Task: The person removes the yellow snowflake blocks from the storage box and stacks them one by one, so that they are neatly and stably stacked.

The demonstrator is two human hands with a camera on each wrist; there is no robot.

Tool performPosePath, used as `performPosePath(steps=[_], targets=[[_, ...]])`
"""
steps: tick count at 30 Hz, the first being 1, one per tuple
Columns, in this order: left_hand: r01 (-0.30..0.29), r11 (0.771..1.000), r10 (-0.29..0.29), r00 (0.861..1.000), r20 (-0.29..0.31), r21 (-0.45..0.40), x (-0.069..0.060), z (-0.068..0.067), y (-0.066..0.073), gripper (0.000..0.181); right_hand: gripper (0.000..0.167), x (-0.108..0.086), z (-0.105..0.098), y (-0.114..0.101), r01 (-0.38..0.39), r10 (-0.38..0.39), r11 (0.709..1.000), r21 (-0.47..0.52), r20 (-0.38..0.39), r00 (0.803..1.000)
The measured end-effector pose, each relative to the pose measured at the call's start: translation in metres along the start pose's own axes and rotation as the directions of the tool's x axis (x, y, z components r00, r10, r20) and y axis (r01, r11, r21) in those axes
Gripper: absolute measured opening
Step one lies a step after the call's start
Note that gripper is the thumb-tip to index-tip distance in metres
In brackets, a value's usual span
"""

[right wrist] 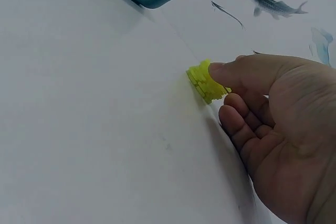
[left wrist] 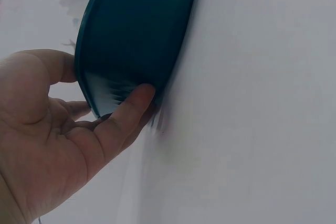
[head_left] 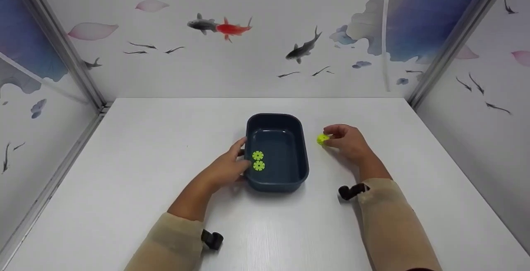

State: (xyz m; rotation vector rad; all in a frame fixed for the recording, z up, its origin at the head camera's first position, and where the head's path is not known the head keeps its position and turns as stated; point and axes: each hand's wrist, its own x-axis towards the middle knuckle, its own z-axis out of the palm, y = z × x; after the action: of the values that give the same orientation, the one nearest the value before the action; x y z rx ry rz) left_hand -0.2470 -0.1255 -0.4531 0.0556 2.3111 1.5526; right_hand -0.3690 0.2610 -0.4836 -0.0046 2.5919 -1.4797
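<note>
A dark blue plastic basin point(head_left: 277, 187) stands on the table. Two yellow-green notched discs point(head_left: 258, 165) lie flat on its floor near the left wall. At the basin's left side my left hand point(head_left: 225, 168) holds the wall; in the left wrist view the thumb is at the rim and the fingers lie against the outer side point(left wrist: 136, 30). To the right of the basin, my right hand point(head_left: 348, 143) pinches a small stack of yellow-green notched discs point(right wrist: 203, 82) between thumb and fingers, low over the table. The fingers partly cover this stack.
The white table point(head_left: 165, 138) runs back to a wall panel printed with fish point(head_left: 304, 49) and petals. Side panels with metal frame posts point(head_left: 459, 43) close off left and right. A small black device point(head_left: 213, 240) is strapped at each wrist.
</note>
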Motion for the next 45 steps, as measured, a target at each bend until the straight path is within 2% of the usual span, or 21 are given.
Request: performPosePath(steps=[9,14,17,21,26,28,32,35,39,45], targets=[[0.004,1.000,-0.003,1.000,-0.011,0.020,-0.001,-0.001,0.001,0.081,0.041,-0.002,-0.001,-0.004,-0.040,0.040,0.999,0.014,-0.006,0.999],[0.000,1.000,0.001,1.000,-0.014,0.020,-0.002,-0.001,0.001,0.081,0.044,-0.004,0.000,-0.018,-0.009,0.013,0.997,0.076,-0.055,0.998],[0.000,1.000,0.000,1.000,-0.009,0.006,-0.001,-0.001,0.001,0.081,0.044,-0.007,0.006,-0.034,0.056,-0.050,0.988,0.146,-0.051,0.997],[0.002,1.000,-0.002,1.000,0.000,-0.014,0.000,0.000,0.000,0.081,0.039,-0.017,0.021,-0.061,0.152,-0.158,0.964,0.217,0.012,0.987],[0.001,1.000,-0.001,1.000,0.001,-0.014,0.000,0.000,0.000,0.080,0.030,-0.031,0.042,-0.094,0.263,-0.303,0.925,0.276,0.117,0.946],[0.000,1.000,0.000,1.000,0.002,-0.017,0.000,-0.001,0.000,0.080,0.027,-0.034,0.049,-0.106,0.284,-0.340,0.911,0.300,0.153,0.928],[0.006,1.000,-0.006,1.000,0.000,-0.012,-0.001,-0.002,0.001,0.081,0.025,-0.034,0.062,-0.129,0.274,-0.344,0.911,0.309,0.201,0.917],[0.014,1.000,-0.014,1.000,-0.003,-0.004,-0.002,-0.003,0.002,0.082,0.025,-0.028,0.072,-0.144,0.248,-0.310,0.934,0.259,0.238,0.921],[0.019,1.000,-0.019,1.000,0.003,-0.007,-0.003,-0.003,0.003,0.082,0.025,-0.014,0.083,-0.157,0.204,-0.265,0.956,0.211,0.316,0.911],[0.010,1.000,-0.010,1.000,0.017,-0.019,-0.002,-0.002,0.003,0.082,0.035,0.012,0.098,-0.161,0.077,-0.183,0.967,0.243,0.456,0.871]])
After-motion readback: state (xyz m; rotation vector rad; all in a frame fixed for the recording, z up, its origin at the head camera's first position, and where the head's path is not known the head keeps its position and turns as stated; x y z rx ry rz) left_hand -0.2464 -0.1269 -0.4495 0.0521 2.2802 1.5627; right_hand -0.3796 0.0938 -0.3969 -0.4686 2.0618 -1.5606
